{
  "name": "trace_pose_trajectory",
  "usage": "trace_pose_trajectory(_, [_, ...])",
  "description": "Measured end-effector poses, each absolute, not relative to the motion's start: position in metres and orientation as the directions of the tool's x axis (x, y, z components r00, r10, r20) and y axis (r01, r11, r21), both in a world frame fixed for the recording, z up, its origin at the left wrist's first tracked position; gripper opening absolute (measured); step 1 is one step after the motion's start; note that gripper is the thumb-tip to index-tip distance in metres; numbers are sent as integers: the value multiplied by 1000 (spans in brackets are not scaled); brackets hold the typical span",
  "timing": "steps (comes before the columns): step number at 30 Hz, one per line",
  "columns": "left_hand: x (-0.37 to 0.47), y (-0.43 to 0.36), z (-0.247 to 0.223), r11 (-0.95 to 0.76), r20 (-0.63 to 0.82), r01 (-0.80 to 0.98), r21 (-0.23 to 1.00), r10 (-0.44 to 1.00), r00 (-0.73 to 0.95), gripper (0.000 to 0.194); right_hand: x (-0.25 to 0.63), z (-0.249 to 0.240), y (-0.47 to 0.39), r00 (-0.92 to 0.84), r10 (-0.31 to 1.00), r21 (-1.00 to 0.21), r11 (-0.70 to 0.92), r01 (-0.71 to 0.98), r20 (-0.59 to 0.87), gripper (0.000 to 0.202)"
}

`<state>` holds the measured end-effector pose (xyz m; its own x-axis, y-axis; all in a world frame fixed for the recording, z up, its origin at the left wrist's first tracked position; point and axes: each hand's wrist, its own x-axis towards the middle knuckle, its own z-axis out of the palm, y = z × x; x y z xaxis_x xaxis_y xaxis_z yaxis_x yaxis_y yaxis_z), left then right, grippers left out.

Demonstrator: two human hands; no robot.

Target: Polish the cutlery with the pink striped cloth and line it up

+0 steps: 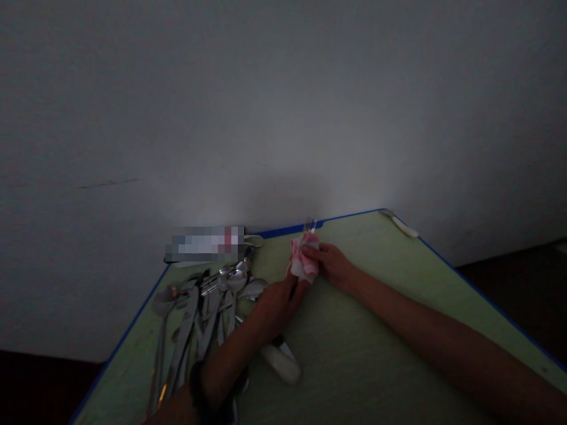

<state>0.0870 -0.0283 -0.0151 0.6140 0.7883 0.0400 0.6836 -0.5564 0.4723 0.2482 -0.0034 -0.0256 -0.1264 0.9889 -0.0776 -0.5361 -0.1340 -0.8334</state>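
A fork (310, 224) points its tines up and away from me, its lower part hidden by a pink and white cloth (305, 260). My right hand (333, 264) presses the cloth round the fork, with the fingers closed on it. From below and to the left, my left hand (279, 304) is closed at the lower end of the cloth; the fork's handle is hidden there. A pile of spoons, knives and other cutlery (217, 307) lies beside and partly under my left forearm.
The green table (363, 342) has a blue edge and stands against a grey wall. A pale-handled utensil (404, 227) lies at the far right corner. A blurred-out flat object (204, 244) is at the far left. Near my left wrist lies a thick white handle (281, 363).
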Motion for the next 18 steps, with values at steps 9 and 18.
trace_pose_trajectory(9, [84,-36,-8,-575,6,599,557,724,690,30,255,-30,6,-17,995,-789,-92,-607,-103,28])
trace_pose_trajectory(18, [89,-31,-11,-391,55,561,730,851,522,25,250,-35,4,10,999,-908,32,-417,31,32])
